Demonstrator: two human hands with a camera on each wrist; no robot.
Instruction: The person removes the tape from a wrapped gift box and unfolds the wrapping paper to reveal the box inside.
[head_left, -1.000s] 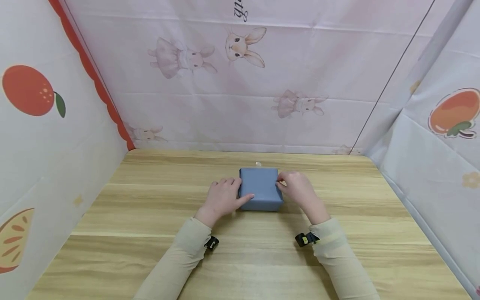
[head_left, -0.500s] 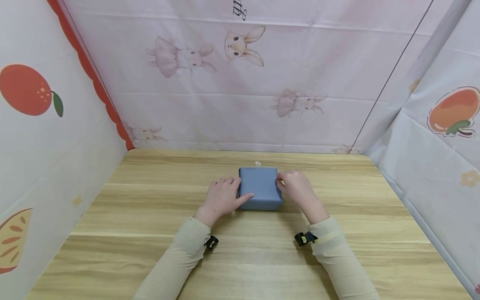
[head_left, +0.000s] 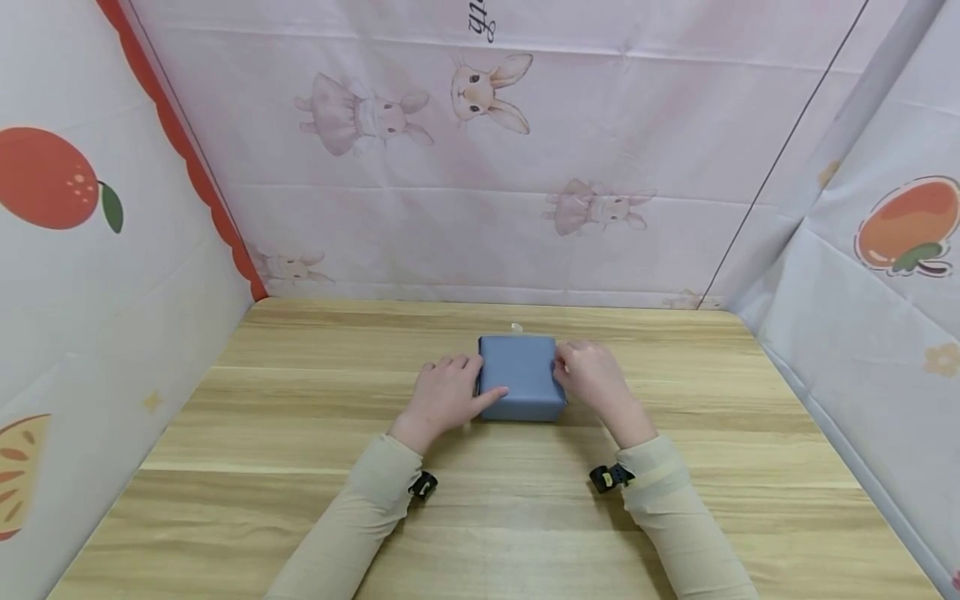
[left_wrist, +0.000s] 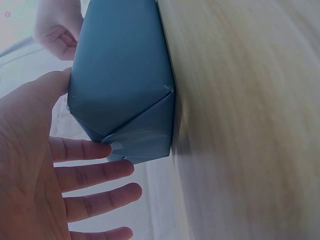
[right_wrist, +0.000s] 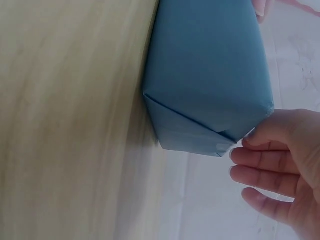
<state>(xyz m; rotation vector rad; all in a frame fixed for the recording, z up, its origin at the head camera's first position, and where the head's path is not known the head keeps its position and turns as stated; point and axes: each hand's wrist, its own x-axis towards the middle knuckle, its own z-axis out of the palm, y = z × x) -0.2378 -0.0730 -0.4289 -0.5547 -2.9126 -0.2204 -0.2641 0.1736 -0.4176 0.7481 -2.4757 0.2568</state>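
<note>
A wrapped box (head_left: 517,367) in smooth blue paper lies on the wooden table between both hands. Across its near left top edge rests my left hand (head_left: 442,387), the thumb over the top. In the left wrist view, the straight index finger (left_wrist: 82,148) touches the folded end, by a shiny patch like clear tape (left_wrist: 116,145). The other fingers extend spread below it. My right hand (head_left: 596,379) has bent fingers, with thumb and index tips together at the box's right edge. The right wrist view shows these beside the other folded end, near another shiny patch (right_wrist: 223,146).
A small whitish piece (head_left: 516,327) lies just behind the box, towards the table's back edge. Printed cloth walls (head_left: 600,125) with rabbits and fruit enclose the wooden table (head_left: 300,392) at the back and on both sides.
My right fingertips have closed together and shifted slightly at the box's right edge, where a small gap showed between them before. My left hand and the box stay in place.
</note>
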